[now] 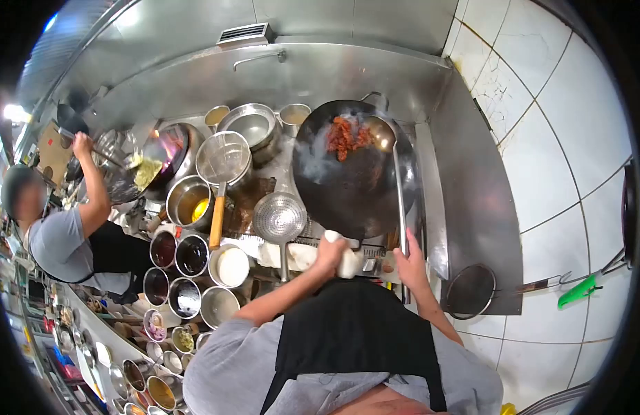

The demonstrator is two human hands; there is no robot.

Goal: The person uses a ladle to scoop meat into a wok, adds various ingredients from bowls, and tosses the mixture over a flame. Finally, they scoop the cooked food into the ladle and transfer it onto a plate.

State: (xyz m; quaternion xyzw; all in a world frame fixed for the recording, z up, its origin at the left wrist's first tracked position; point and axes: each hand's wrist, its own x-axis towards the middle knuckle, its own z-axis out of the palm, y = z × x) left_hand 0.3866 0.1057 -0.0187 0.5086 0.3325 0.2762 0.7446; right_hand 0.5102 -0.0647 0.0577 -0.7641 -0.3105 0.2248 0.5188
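A large black wok holds reddish-brown pieces of food, with smoke or steam rising round them. My right hand is closed round the long handle of a metal ladle, whose bowl lies in the wok beside the food. At the wok's near edge my left hand grips a bunched white cloth; the wok's handle is hidden there. Left of the wok, a perforated metal strainer rests with its handle toward me, near my left forearm.
A wooden-handled mesh strainer lies over a pot. Several metal containers of sauces stand at the left. Farther left, a co-worker works at another wok with flames. A round mesh skimmer hangs at the right wall.
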